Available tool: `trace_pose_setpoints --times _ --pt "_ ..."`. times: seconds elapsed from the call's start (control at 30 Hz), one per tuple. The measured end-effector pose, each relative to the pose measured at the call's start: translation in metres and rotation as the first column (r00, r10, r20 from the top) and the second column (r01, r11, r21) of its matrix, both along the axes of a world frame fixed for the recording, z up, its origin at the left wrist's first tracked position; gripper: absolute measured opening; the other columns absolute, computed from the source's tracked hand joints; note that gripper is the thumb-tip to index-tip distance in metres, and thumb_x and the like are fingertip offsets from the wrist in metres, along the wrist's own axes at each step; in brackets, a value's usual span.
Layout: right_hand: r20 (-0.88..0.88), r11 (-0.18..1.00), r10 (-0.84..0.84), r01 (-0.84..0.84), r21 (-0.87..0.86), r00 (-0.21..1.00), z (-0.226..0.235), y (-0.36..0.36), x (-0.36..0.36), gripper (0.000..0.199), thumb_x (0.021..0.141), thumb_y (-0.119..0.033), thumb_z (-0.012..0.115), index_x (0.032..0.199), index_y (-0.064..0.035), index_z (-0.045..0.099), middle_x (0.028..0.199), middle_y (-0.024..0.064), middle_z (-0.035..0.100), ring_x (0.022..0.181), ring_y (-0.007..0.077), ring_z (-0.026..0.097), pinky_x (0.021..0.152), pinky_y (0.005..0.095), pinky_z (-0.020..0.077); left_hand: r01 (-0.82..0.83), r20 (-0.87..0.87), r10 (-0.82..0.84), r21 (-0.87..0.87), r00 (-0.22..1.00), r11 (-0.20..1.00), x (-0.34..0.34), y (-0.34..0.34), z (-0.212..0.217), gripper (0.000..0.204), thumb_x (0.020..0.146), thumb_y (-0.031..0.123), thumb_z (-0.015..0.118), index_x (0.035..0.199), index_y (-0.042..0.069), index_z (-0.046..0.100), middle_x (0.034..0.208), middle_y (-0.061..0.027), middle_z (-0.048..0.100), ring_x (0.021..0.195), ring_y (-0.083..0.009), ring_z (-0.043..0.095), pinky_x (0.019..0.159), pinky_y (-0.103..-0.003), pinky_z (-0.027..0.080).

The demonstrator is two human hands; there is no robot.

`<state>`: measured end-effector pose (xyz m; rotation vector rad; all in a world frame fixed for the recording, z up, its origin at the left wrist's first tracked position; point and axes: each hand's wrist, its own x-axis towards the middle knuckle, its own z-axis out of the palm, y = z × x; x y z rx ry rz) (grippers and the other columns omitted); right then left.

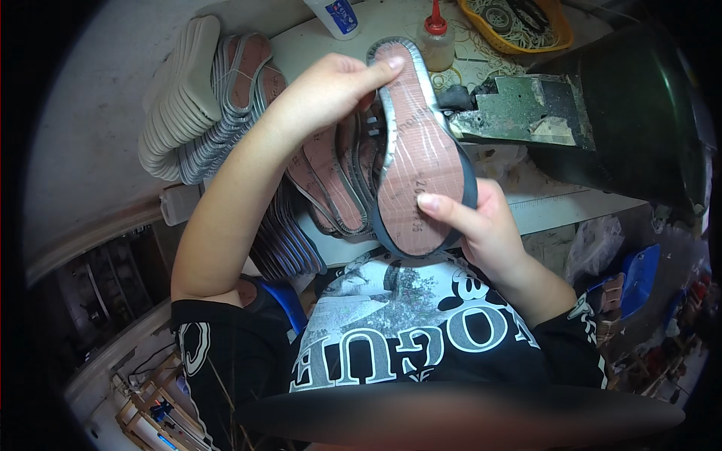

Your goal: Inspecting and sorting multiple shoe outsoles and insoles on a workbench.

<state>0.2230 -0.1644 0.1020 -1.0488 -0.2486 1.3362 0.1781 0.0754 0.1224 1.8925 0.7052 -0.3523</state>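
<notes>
Left hand (344,84) is pinching narrow end of pink insole (421,154) (silver rim (427,84) is showing); right hand (487,225) is gripping wide end.

Held sole (429,161): far face hidden; patches covered by both thumbs.
Left hand (338,84), right hand (487,225): remaining fingers largely concealed behind sole.
Stacked soles (242,75), left end of desk (295,43): partly hidden by left forearm (244,188).
White container (335,16), far edge: top cut off by frame.
Yellow basket (560,43), far right corner: likewise cropped.
Green machine (632,113), right end: outer side lost in dark rim.
Clutter (677,331), beyond near right corner: too small to tell.
</notes>
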Motion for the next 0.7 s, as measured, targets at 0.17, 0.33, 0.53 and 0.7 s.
trace_pose_setpoints --times 0.17,0.33,0.53,0.7 --pt "0.005 0.996 -0.06 0.06 0.065 0.998 -0.015 0.025 0.003 0.023 0.089 -0.016 0.064 0.101 0.003 0.065 0.093 0.0077 0.068 0.082 0.01 0.063 0.076 0.0248 0.0504 -0.112 0.25 0.174 -0.244 0.952 0.963 -0.018 -0.013 -0.004 0.061 0.08 0.047 0.069 0.108 -0.006 0.059 0.093 -0.0113 0.063 0.086 -0.0164 0.06 0.079 -0.028 0.048" --pt "-0.094 0.985 -0.159 0.164 0.054 0.983 -0.008 0.031 -0.012 0.024 0.09 -0.018 0.063 0.102 0.0025 0.064 0.093 0.0072 0.068 0.082 0.0093 0.063 0.075 0.0241 0.0506 -0.071 0.226 0.196 -0.464 0.954 0.883 -0.029 -0.03 -0.002 0.056 0.072 0.027 0.08 0.11 -0.007 0.056 0.1 -0.0145 0.064 0.091 -0.0178 0.063 0.083 -0.028 0.049" --pt "-0.095 0.996 0.018 -0.026 -0.083 0.995 -0.002 0.017 -0.022 0.026 0.09 -0.016 0.062 0.105 0.0055 0.06 0.091 0.0119 0.067 0.078 0.0146 0.067 0.069 0.0247 0.0545 -0.179 0.137 0.258 -0.424 0.956 0.888 -0.028 -0.034 0.001 0.056 0.074 0.023 0.078 0.114 -0.007 0.053 0.097 -0.0127 0.065 0.088 -0.0165 0.063 0.083 -0.028 0.049" --pt "-0.166 0.997 -0.065 0.055 -0.062 0.984 0.001 0.022 -0.02 0.028 0.09 -0.017 0.062 0.105 0.0068 0.058 0.087 0.0151 0.066 0.075 0.0181 0.068 0.066 0.0254 0.0552 -0.16 0.232 0.158 -0.011 0.96 0.987 -0.02 -0.015 -0.01 0.079 0.07 0.033 0.08 0.124 -0.012 0.046 0.119 -0.025 0.053 0.111 -0.0262 0.054 0.097 -0.032 0.041"
